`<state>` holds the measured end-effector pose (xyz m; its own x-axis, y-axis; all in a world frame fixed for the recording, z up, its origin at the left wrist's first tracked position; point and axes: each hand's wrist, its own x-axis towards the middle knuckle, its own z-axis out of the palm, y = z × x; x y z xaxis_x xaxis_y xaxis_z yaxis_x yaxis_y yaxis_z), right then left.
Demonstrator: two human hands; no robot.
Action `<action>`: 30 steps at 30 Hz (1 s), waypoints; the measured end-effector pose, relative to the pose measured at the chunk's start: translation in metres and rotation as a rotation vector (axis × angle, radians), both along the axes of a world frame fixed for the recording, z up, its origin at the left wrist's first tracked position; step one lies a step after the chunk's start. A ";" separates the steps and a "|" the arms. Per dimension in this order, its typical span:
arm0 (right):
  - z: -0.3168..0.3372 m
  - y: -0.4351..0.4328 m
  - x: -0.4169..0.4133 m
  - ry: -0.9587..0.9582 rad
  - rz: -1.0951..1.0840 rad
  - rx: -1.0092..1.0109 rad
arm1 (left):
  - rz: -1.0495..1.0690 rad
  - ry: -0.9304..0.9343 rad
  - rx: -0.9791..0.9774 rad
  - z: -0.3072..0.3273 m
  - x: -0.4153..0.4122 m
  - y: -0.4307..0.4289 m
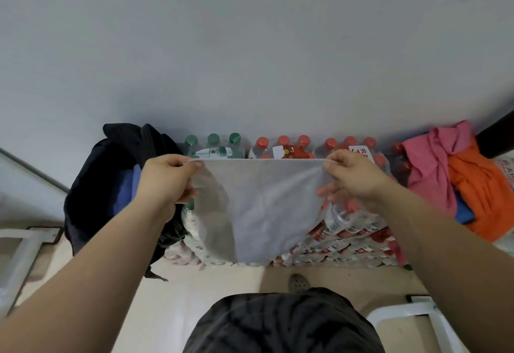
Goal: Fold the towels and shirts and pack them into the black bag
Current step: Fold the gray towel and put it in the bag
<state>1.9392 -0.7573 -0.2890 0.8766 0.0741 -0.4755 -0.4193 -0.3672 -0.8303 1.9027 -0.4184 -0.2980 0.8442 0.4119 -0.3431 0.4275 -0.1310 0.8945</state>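
I am holding the grey towel [258, 208] up in the air by its two top corners. My left hand [167, 177] is pinching the left corner between thumb and curled fingers; my right hand [353, 177] is pinching the right corner likewise. The top hem is running taut and level from hand to hand, so the long axis of the cloth is lying left to right across my body, while the rest is hanging slack in front of the shrink-wrapped water bottles [347, 241]. The black bag [105, 185] is sitting to the left, just beside my left hand, with a blue cloth [126, 194] showing in its open mouth; my right hand is well apart from it. The pink shirt [428, 169] and orange shirt [478, 194] are lying heaped at the far right, nearer my right hand. By my judgement I am setting up a fold: the next move is calling for one corner to cross to the other, after which the towel is going leftward into the bag.
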 end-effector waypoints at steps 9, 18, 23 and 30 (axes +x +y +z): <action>-0.051 0.025 0.059 -0.041 -0.287 0.102 | 0.068 0.017 -0.257 -0.038 0.058 -0.011; -0.054 0.029 0.125 -0.186 -0.237 0.074 | 0.027 -0.044 -0.209 -0.050 0.127 0.001; -0.043 0.018 0.143 -0.341 -0.155 -0.007 | -0.004 -0.160 -0.160 -0.032 0.144 0.006; -0.037 -0.003 0.093 -0.385 -0.002 -0.036 | -0.040 -0.157 0.039 -0.032 0.086 0.003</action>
<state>2.0324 -0.7600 -0.3263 0.9916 0.0613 -0.1138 -0.0802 -0.3988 -0.9135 1.9888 -0.4150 -0.3296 0.9020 0.3876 -0.1900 0.2766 -0.1810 0.9438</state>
